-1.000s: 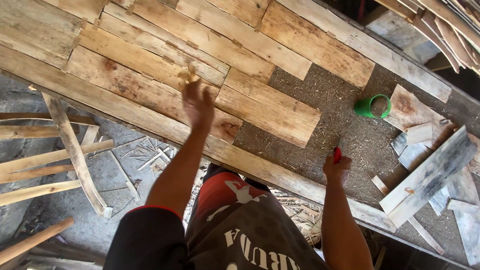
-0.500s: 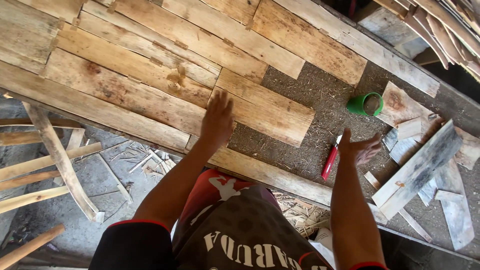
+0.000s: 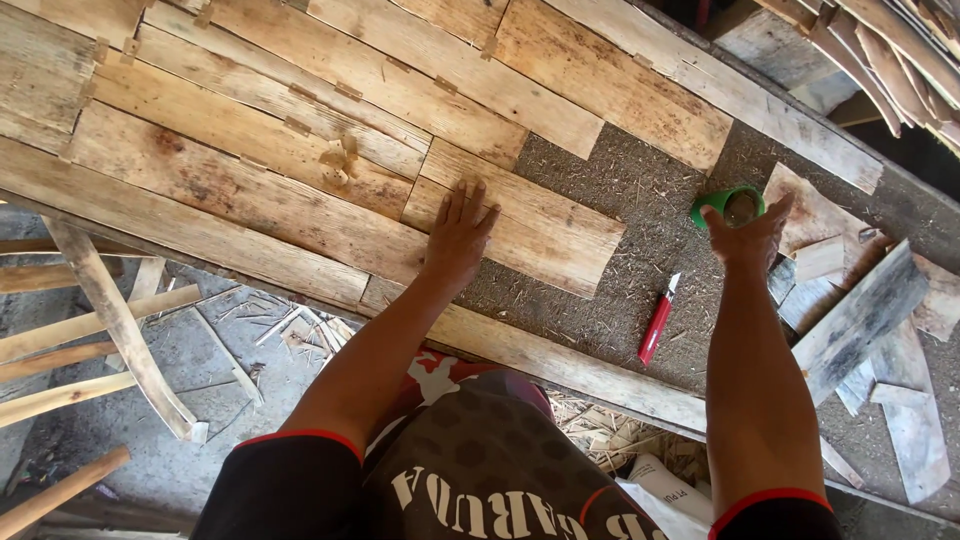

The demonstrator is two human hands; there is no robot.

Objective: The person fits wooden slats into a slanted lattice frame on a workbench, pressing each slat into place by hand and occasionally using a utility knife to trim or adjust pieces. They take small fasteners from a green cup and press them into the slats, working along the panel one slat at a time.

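Note:
My left hand (image 3: 457,233) lies flat, fingers spread, on the end of a short wooden plank (image 3: 540,225) in a panel of fitted planks (image 3: 250,130). My right hand (image 3: 750,232) reaches out over the rough board (image 3: 620,300), fingers apart, with its fingertips at a small green cup (image 3: 727,205); it does not grip the cup. A red-handled knife (image 3: 657,322) lies on the board between my two arms, untouched.
Loose plank offcuts (image 3: 860,320) are heaped at the right. A long wooden rail (image 3: 560,360) edges the near side. Thin wooden sticks (image 3: 110,320) lie on the floor at the left. More slats (image 3: 890,50) are stacked at the top right.
My left hand slid right and down along the planks to the short plank's end. My right hand let go of the red-handled knife, which now lies on the board, and reached up to the green cup.

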